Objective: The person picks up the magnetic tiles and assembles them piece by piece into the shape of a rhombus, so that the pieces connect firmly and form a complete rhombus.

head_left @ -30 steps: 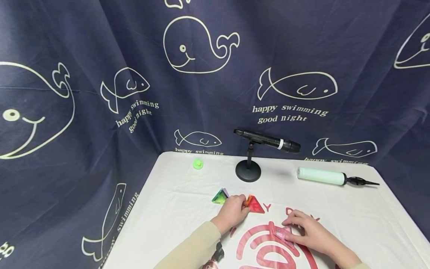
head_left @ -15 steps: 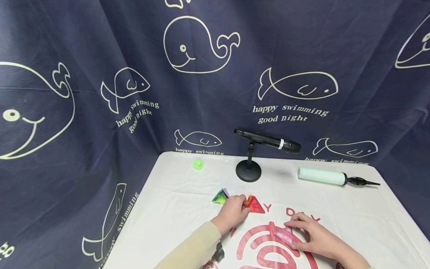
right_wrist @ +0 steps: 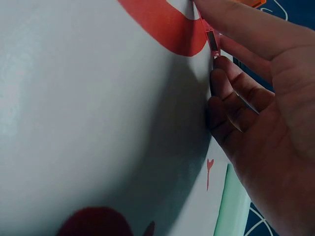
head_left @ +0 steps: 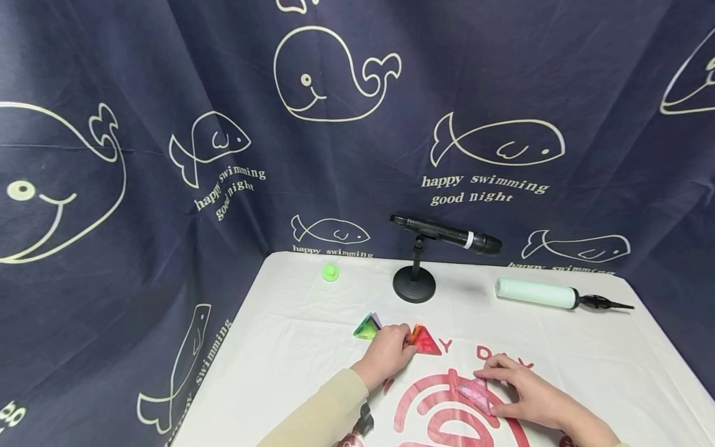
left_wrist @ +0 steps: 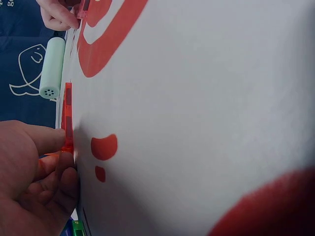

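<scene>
My left hand (head_left: 388, 354) pinches the left side of a red triangular magnetic tile (head_left: 427, 343), which lies on the white tablecloth with an orange tile (head_left: 415, 333) along its edge. In the left wrist view, the thumb and a fingertip meet the red tile's end. Just left of that hand are green and purple triangular tiles (head_left: 366, 329), partly covered by it. To the right, my right hand (head_left: 527, 394) holds a pink triangular tile (head_left: 475, 396) between thumb and index finger, over the printed red arcs. Its other fingers rest on the cloth in the right wrist view.
A black microphone on a round-based stand (head_left: 414, 284) stands at the back centre. Behind on the right lies a mint-green hand pump (head_left: 536, 293). A small green duck toy (head_left: 331, 272) sits at the back left. A dark blue curtain (head_left: 346, 174) hangs behind the table.
My right hand has shifted slightly right, its thumb sliding from the pink tile's face to its lower right corner. The left hand and the red tile have stayed in place.
</scene>
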